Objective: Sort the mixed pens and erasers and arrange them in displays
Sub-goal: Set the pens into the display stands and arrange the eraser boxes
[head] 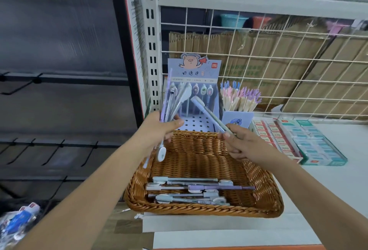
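Low at the front, a bare stretch of the white desk [318, 180], with an orange strip along its nearest edge. Off its left side and lower down, a blurred pile of packets [18, 222].

On the desk, a brown wicker basket [199, 212]. Heaped at its near end, loose pens [191, 190] lying sideways: grey, pale blue and one purple.

Over the basket's far rim, both hands. Left hand [159, 128] clenched round a fanned bundle of pens [175, 100], most pointing up, one cap hanging below the fist. Right hand [239, 144] pinching a single pale pen [209, 114] by its lower end, cap slanting up and left.

Just behind the basket, a pale blue card display [193, 70] topped by a cartoon pig, a few pens upright in its back row, holes showing in its white base. To its right, a holder of pink, blue and purple pens [239, 98]. Further right, two trays of boxed erasers side by side, red-banded [272, 136] and teal [312, 144].

At the back, a cream wire grid [278, 66] with brown cartons [298, 50] behind it and a teal basin [233, 20] higher up. To the left, dark metal shelving [59, 78], blurred
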